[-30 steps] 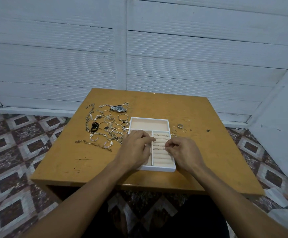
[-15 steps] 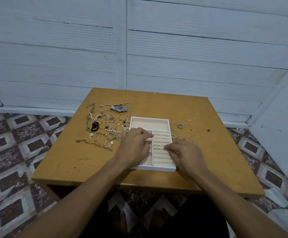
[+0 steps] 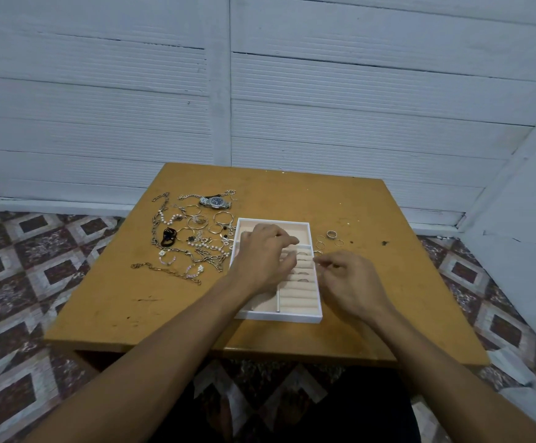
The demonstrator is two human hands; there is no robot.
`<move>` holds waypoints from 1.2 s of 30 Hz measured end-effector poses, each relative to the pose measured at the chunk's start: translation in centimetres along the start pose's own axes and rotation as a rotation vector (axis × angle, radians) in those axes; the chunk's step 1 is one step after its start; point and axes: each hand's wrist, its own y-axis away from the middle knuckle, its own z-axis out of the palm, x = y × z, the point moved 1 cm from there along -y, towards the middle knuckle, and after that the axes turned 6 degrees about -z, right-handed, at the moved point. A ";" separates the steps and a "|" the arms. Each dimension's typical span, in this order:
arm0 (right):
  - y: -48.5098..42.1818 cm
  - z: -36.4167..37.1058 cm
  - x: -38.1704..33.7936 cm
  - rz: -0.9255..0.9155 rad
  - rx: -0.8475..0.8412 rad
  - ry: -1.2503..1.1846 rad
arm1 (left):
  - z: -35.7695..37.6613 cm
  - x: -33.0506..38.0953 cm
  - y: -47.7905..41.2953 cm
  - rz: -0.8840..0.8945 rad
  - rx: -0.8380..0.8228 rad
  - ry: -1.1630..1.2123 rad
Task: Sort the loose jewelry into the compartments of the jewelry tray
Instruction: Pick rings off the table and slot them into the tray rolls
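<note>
The right hand [image 3: 351, 282] sits at the right rim of the jewelry tray [image 3: 279, 316], thumb and forefinger drawn close together at a narrow gap just over that rim. Whether they pinch anything cannot be told, as the spot is too small and blurred. The other fingers are curled under. The left hand [image 3: 265, 255] lies over the middle of the tray, holding nothing visible. Its fingers [image 3: 287, 241] are loosely bent and spread, and their tips rest on the far ring rolls [image 3: 301, 294] in the tray's right-hand compartment. A few rings are slotted between those rolls, just beside the left fingertips. The wrist covers most of the narrow compartment on the tray's left. The wide compartment along the tray's far side shows beige lining beyond the knuckles. Just right of the tray's far corner lie some loose rings [image 3: 332, 234], one thicker band among thin hoops, apart from the right hand. Left of the tray, reaching its left wall, spreads the loose jewelry [image 3: 196, 241]: chains, hoops, pearl strands and a black looped piece [image 3: 168, 237]. A wristwatch [image 3: 215, 202] lies beyond the tray's far left corner, and a long chain [image 3: 164, 270] is at the heap's near edge. All of it rests on a wooden table [image 3: 292, 190], which stands against a white panelled wall [image 3: 356, 107] on a patterned tile floor [image 3: 20, 266].
</note>
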 end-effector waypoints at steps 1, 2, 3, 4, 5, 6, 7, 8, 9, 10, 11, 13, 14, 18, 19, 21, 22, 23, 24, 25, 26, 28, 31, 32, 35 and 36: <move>-0.6 -0.5 0.4 0.034 0.010 -0.018 | 0.4 0.6 -0.7 0.000 -0.024 -0.011; -1.3 -1.0 0.8 0.075 0.005 -0.024 | 0.8 1.2 -1.3 -0.002 -0.054 -0.025; -2.1 -1.6 1.4 0.116 -0.005 -0.011 | 1.2 1.8 -1.9 -0.005 -0.088 -0.044; -3.0 -2.0 2.1 0.153 -0.014 0.017 | 1.7 2.4 -2.4 -0.006 -0.122 -0.066; -3.9 -2.3 2.8 0.181 -0.027 0.051 | 2.1 2.9 -2.9 -0.009 -0.153 -0.086; -4.8 -2.6 3.4 0.204 -0.044 0.085 | 2.4 3.4 -3.4 -0.015 -0.179 -0.105; -5.7 -2.7 4.1 0.224 -0.067 0.114 | 2.7 3.9 -3.8 -0.022 -0.203 -0.126; -6.6 -2.7 4.7 0.247 -0.096 0.135 | 3.1 4.3 -4.2 -0.028 -0.223 -0.155; -7.4 -2.6 5.1 0.270 -0.131 0.152 | 3.4 4.8 -4.5 -0.032 -0.238 -0.196; -8.1 -2.3 5.4 0.292 -0.169 0.167 | 3.7 5.1 -4.8 -0.037 -0.250 -0.244; -8.8 -2.0 5.7 0.308 -0.202 0.178 | 4.0 5.4 -5.1 -0.043 -0.257 -0.291; -9.8 -1.3 6.0 0.320 -0.236 0.191 | 4.5 5.7 -5.5 -0.050 -0.256 -0.364; -10.1 -1.0 6.1 0.317 -0.238 0.203 | 4.7 5.8 -5.7 -0.048 -0.254 -0.383; -10.6 -0.2 6.1 0.261 -0.235 0.281 | 5.3 5.6 -6.2 -0.050 -0.278 -0.375; -10.6 -0.1 6.1 0.258 -0.221 0.285 | 5.3 5.5 -6.2 -0.052 -0.281 -0.362; -10.5 -0.2 6.1 0.269 -0.191 0.272 | 5.2 5.4 -6.5 -0.048 -0.270 -0.321; -10.4 -0.2 6.1 0.272 -0.180 0.262 | 5.0 5.3 -6.6 -0.047 -0.258 -0.293; -10.3 -0.3 6.0 0.269 -0.170 0.254 | 4.6 5.3 -6.7 -0.046 -0.247 -0.263; -10.1 -0.4 6.0 0.261 -0.159 0.241 | 4.2 5.2 -6.9 -0.045 -0.237 -0.228; -10.0 -0.5 5.9 0.252 -0.146 0.221 | 3.8 5.0 -7.0 -0.048 -0.225 -0.184; -9.7 -0.6 5.8 0.245 -0.130 0.186 | 3.2 4.8 -7.1 -0.054 -0.208 -0.132; -9.4 -0.9 5.5 0.238 -0.081 0.074 | 2.0 4.1 -7.1 -0.065 -0.155 -0.025; -8.9 -1.9 4.8 0.232 0.010 -0.056 | 0.5 2.5 -6.5 -0.087 -0.115 0.111; -8.8 -2.3 4.4 0.238 0.029 -0.094 | 0.0 1.9 -6.2 -0.094 -0.118 0.143; -8.0 -3.2 3.6 0.302 0.044 -0.286 | -1.2 0.6 -5.2 -0.108 -0.116 0.188; -7.6 -3.4 3.2 0.331 0.039 -0.404 | -1.6 0.3 -4.8 -0.108 -0.109 0.195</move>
